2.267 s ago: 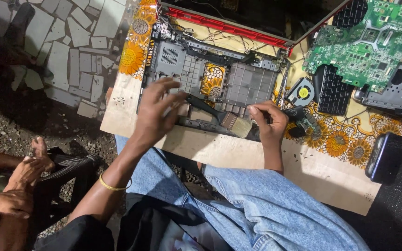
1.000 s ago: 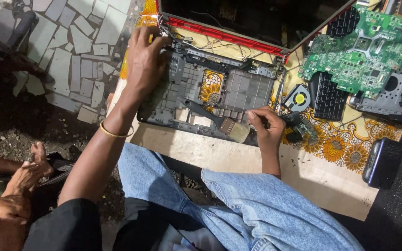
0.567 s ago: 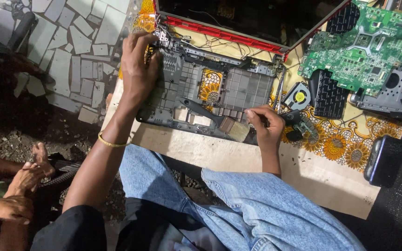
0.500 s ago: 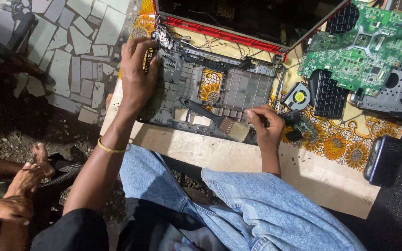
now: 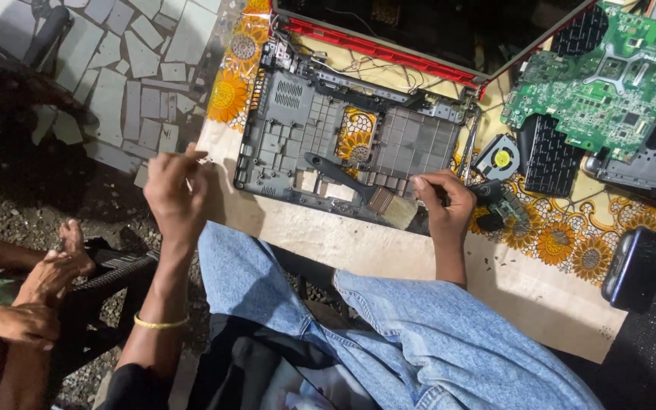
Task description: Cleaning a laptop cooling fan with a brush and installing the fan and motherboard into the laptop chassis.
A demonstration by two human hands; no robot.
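Laptop base [image 5: 351, 144] on the table, right hand [image 5: 442, 201] gripping its front edge, left hand [image 5: 175, 190] loosely curled, pinching something small.

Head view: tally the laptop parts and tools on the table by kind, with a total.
Laptop base shell: 1
Green circuit board: 1
Cooling fan: 1
Black keyboard: 1
Brush, lying on the shell by the right hand: 1
Black pack at the table's right edge: 1
Total: 6
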